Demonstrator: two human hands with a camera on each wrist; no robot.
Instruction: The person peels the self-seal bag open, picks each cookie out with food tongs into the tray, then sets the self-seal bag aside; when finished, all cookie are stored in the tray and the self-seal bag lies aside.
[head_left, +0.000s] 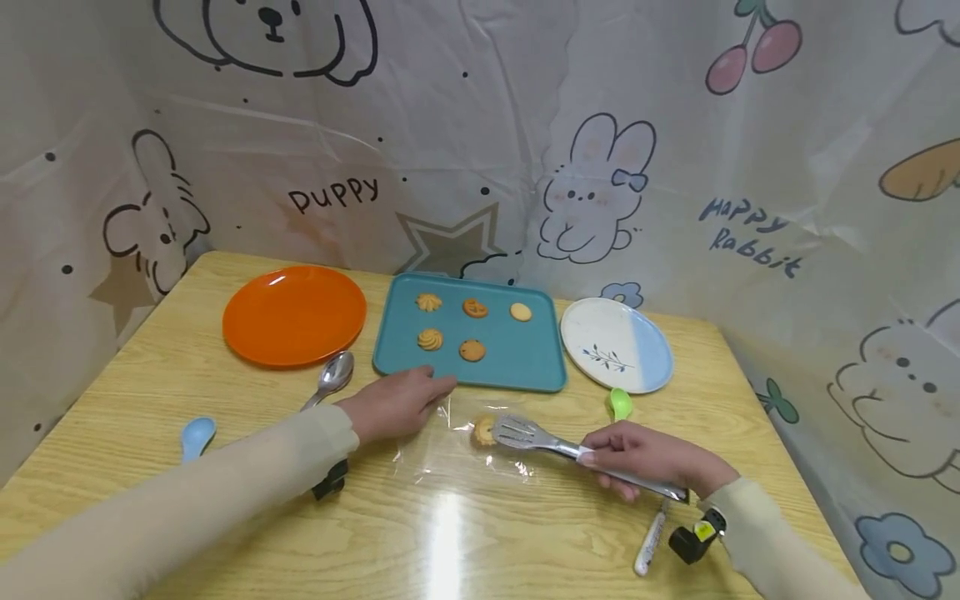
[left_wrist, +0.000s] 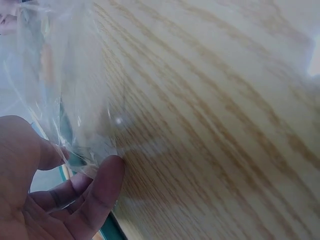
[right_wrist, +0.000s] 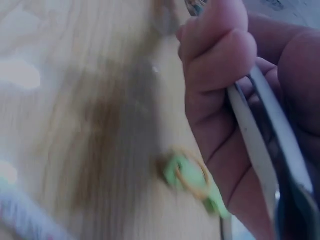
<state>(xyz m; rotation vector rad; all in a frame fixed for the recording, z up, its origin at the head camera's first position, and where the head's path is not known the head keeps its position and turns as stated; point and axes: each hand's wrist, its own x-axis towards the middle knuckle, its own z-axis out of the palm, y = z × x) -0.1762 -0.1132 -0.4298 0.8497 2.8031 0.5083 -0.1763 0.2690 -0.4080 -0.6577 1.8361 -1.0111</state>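
Note:
My left hand [head_left: 401, 404] pinches the edge of a clear plastic bag [head_left: 450, 450] in front of the tray. In the left wrist view, thumb and fingers hold the crinkled bag [left_wrist: 65, 90] by its lower end. Metal serving tongs [head_left: 551, 442] lie in the grip of my right hand [head_left: 645, 454], their slotted heads pointing left. At the tongs' tip is a round golden cookie [head_left: 483, 430], overlapping the bag in the head view. The right wrist view shows curled fingers around the tongs' arms [right_wrist: 255, 130].
A teal tray [head_left: 517, 358] with several cookies stands behind the bag. An orange plate [head_left: 292, 317] is left, a blue-and-white plate [head_left: 592, 333] right. Around lie a metal spoon [head_left: 335, 372], a light blue spoon [head_left: 198, 435], a green spoon [head_left: 620, 403] and a slim white patterned stick [head_left: 649, 547].

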